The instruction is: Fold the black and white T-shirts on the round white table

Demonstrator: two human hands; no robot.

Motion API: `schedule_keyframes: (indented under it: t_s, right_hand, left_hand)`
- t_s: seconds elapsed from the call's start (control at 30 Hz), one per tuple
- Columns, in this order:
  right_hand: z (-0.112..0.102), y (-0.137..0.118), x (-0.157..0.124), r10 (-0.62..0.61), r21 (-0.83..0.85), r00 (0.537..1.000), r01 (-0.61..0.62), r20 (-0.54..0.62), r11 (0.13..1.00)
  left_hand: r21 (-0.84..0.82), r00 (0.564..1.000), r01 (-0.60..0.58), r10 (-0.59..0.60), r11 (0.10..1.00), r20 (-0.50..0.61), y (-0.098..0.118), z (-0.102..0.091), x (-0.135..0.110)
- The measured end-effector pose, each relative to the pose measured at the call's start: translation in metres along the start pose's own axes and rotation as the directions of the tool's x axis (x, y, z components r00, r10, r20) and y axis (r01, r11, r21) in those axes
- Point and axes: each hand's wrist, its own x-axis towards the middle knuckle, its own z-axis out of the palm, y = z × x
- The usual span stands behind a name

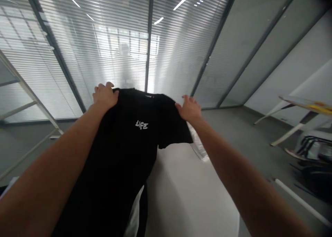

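A black T-shirt (124, 150) with white "LIFE" lettering on its chest hangs spread out between my two hands, its collar at the top. My left hand (105, 95) is closed on the shirt's left shoulder area, thumb toward me. On the other side, my right hand (190, 109) pinches the fabric near the right shoulder, above the short sleeve. The lower part of the shirt drops toward me, past the bottom edge of the view. Behind and below it is a white table (192, 192), partly hidden by the shirt and my right arm.
A crumpled clear plastic packet (199, 145) lies at the table's far edge. A white metal frame (28, 92) stands at the left. Glass partitions with blinds (124, 57) rise ahead. At the right are a slanted-leg table (298, 126) and a dark-striped bag (315, 147) on grey floor.
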Motion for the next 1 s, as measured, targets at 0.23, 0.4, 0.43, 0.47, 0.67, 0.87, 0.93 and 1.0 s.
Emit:
schedule_keyframes:
  t_s: [0.23,0.4,0.43,0.47,0.67,0.87,0.93,1.0]
  right_hand:
    - [0.059,-0.024,-0.126,-0.138,-0.09,0.925,0.18,0.353,0.979]
    - [0.074,-0.026,-0.167,-0.102,-0.048,0.817,0.157,0.567,0.986]
    - [0.076,-0.026,-0.169,-0.081,-0.056,0.81,0.139,0.58,0.989]
    - [0.077,-0.026,-0.168,-0.066,-0.058,0.808,0.123,0.586,0.991]
    - [0.085,-0.027,-0.155,-0.14,-0.111,0.839,0.231,0.526,0.967]
    - [0.08,-0.004,-0.12,-0.065,-0.224,0.845,0.214,0.531,0.951]
    - [0.073,0.009,-0.099,0.039,-0.234,0.864,0.092,0.502,0.968]
    - [0.064,0.02,-0.079,0.103,-0.136,0.917,-0.054,0.385,0.989]
  left_hand:
    - [0.254,0.973,-0.157,0.105,0.954,0.206,-0.032,0.055,-0.076]
    - [0.244,0.838,-0.147,-0.011,0.959,0.545,-0.068,0.055,-0.101]
    - [0.241,0.823,-0.12,-0.04,0.963,0.567,-0.075,0.055,-0.102]
    - [0.245,0.814,-0.101,-0.061,0.964,0.577,-0.081,0.054,-0.101]
    - [0.26,0.735,-0.158,-0.062,0.952,0.675,-0.093,0.056,-0.098]
    - [-0.089,0.718,-0.148,0.169,0.985,0.675,-0.074,0.059,-0.097]
    - [-0.2,0.752,-0.031,0.155,0.979,0.641,-0.068,0.059,-0.095]
    - [-0.273,0.772,0.071,0.121,0.959,0.624,-0.065,0.06,-0.094]
